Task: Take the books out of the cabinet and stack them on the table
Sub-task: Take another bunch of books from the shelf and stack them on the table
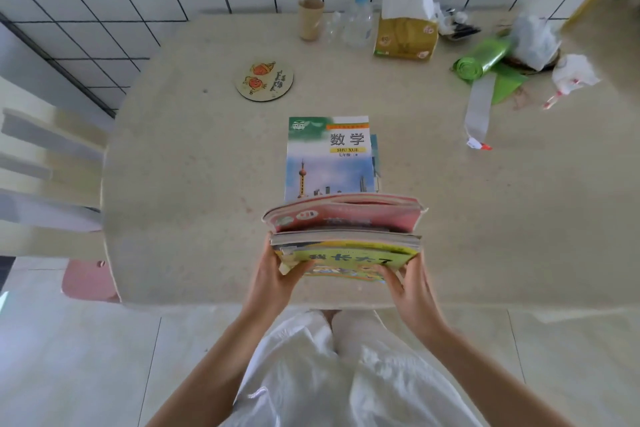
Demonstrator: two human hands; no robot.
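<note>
A person is holding a bundle of soft-cover books [343, 236], a pink-covered volume on top and a yellow-green picture book facing the camera, above the near edge of the pale speckled stone table [194, 166]. The left hand [273, 274] is grasping the bundle's left end at about 9 o'clock, thumb curled over the yellow-green cover; the right hand [408, 284] is grasping the right end at about 3 o'clock in the same way. Directly beyond the bundle, at 12 o'clock, a blue-and-white mathematics textbook [330, 156] is lying flat on the table, with the edge of another blue book [375, 163] showing beneath it on the right. The cabinet is not appearing in view. Judged from this arrangement, the carrying step is ending and the stacking step is beginning. The next move is calling for the bundle to travel forward toward 12 o'clock, level out, and settle squarely onto the mathematics textbook before both hands let go; the loose, bowed covers are likely to slide if tilted.
</note>
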